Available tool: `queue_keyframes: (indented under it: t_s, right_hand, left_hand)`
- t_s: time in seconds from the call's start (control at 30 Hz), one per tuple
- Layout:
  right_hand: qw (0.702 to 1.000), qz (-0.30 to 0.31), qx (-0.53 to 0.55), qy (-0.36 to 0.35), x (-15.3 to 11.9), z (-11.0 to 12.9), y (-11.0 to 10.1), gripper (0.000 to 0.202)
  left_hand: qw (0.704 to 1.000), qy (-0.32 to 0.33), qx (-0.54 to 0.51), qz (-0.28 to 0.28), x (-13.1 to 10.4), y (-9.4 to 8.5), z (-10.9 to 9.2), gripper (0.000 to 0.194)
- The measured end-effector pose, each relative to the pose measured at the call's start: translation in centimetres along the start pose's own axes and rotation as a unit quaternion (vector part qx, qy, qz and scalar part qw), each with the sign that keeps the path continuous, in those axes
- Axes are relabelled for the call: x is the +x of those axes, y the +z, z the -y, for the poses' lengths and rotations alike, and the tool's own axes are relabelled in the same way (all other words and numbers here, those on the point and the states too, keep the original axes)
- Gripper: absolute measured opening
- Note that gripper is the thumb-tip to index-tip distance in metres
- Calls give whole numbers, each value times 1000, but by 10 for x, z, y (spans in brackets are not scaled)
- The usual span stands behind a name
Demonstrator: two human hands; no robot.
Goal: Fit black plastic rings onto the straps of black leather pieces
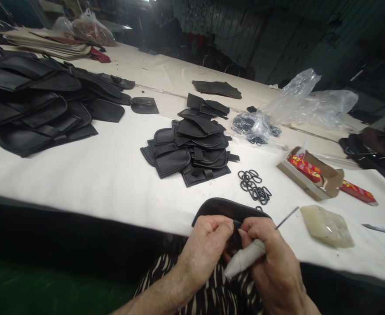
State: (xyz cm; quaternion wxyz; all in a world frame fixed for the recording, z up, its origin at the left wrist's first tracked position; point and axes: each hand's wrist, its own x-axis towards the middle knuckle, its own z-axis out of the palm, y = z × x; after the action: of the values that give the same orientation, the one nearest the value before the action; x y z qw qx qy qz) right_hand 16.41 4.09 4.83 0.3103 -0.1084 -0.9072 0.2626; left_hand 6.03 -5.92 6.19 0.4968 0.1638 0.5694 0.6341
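Note:
At the table's front edge, a black leather piece (223, 206) with a rounded edge is held up in front of me. My left hand (201, 245) is closed, thumb and finger pinching the piece near its middle. Close beside it, the fingertips of my right hand (276, 256) pinch at the same piece. Tucked in my right hand is an awl (246, 259) with a white-wrapped handle, its thin metal shaft pointing up and right. What lies between my fingertips is mostly hidden. Black D-rings (260, 192) lie loose just beyond the leather piece.
Black leather pieces are stacked in a middle pile (192, 151) and a larger left pile (37, 105). Rightward are a clear plastic bag (297, 96), an open cardboard box (305, 181) with red packets, a yellowish translucent block (326, 226) and a bent metal tool (381, 228).

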Motion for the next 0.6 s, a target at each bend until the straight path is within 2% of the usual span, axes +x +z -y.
queue_keyframes:
  t_s: [0.27,0.47,0.6]
  right_hand:
    - [1000,-15,20,13,-5,-6,2,14]
    - [999,-14,12,31,-3,-3,3,13]
    - [1000,-19,6,17,1,2,2,14]
  left_hand:
    - [998,-15,-48,28,0,1,2,13]
    - [997,-24,-67,22,-1,4,6,9]
    - [996,-31,-79,8,-1,4,7,10]
